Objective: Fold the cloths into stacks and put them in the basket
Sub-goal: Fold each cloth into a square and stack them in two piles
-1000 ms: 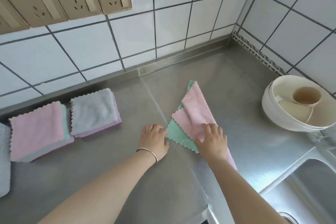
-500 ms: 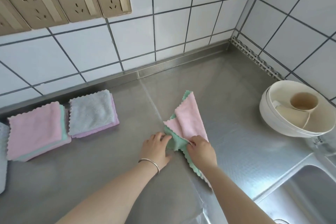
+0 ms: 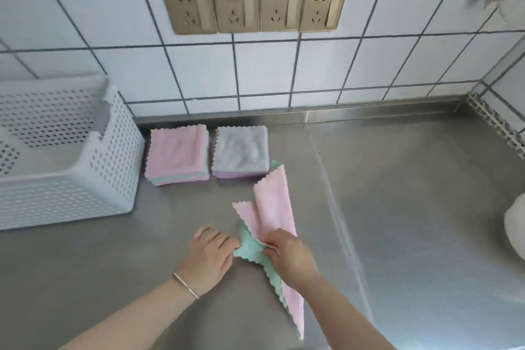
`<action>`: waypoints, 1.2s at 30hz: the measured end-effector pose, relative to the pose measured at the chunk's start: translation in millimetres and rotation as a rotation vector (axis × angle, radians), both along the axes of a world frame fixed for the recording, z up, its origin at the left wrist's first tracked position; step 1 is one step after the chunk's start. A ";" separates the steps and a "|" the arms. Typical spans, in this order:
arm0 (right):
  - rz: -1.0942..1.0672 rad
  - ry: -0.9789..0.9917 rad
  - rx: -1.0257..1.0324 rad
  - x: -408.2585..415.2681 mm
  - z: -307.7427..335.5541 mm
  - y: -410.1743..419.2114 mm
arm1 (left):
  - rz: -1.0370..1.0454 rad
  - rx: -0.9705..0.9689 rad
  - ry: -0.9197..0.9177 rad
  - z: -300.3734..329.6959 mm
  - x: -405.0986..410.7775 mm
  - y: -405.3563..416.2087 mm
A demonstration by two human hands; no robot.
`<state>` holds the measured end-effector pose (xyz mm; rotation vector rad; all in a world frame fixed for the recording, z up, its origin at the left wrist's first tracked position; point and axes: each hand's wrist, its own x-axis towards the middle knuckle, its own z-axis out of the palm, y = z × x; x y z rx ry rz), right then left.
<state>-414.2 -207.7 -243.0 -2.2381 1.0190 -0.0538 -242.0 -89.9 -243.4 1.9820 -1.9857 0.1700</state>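
Observation:
A pink and green cloth [image 3: 271, 207] lies half folded on the steel counter, its far tip touching the grey stack. My left hand [image 3: 210, 257] pinches its green corner from the left. My right hand [image 3: 289, 257] grips the same green edge from the right. A folded stack topped with pink [image 3: 177, 152] and a folded stack topped with grey [image 3: 241, 150] sit side by side near the wall. The white perforated basket [image 3: 108, 167] stands at the left, next to the pink stack.
The steel counter [image 3: 397, 193] stretches to the right, with a white bowl's edge [image 3: 515, 227] at the far right. A tiled wall with a row of gold sockets [image 3: 254, 6] rises behind the stacks.
My view has swung left, bringing the basket into sight. Both hands have gathered the green corner of the cloth, which is now narrower and more bunched than before.

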 end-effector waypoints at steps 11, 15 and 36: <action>0.546 0.110 -0.282 90.0 -7.0 97.5 | 0.147 0.240 -0.127 -8.2 32.7 168.3; 0.406 0.031 -0.004 100.2 -4.7 115.2 | 0.191 0.395 -0.104 -13.5 37.1 197.0; -0.747 0.109 0.074 28.2 -4.1 43.1 | 0.153 0.258 0.095 -11.8 25.3 201.0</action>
